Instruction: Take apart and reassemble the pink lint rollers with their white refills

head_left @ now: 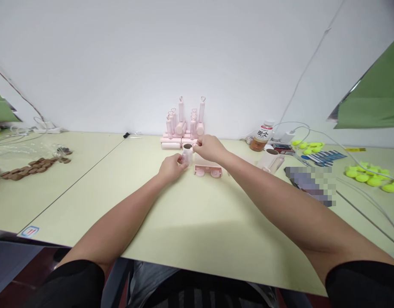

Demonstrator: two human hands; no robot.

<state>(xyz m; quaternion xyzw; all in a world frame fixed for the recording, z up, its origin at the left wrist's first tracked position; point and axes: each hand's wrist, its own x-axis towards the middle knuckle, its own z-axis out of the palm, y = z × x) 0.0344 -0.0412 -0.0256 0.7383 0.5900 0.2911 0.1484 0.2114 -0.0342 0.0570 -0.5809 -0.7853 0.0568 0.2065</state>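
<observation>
My left hand [171, 167] is closed round a small pale roll [187, 155] that stands upright on the pale green table [190, 222]. My right hand [209, 148] pinches at the roll's top edge, fingers pressed together. Just right of the roll lies a pink holder part [208, 171] with two round ends. Behind both hands stands a cluster of pink rollers and handles [183, 126], some upright with heart-shaped tops, some lying flat.
A drink bottle [261, 136] stands at the back right beside a clear-wrapped roll [271, 160]. Yellow-green round pieces [370, 177] and blue items [325, 156] lie at the far right, with white cables. Brown discs [30, 167] are strewn at the left.
</observation>
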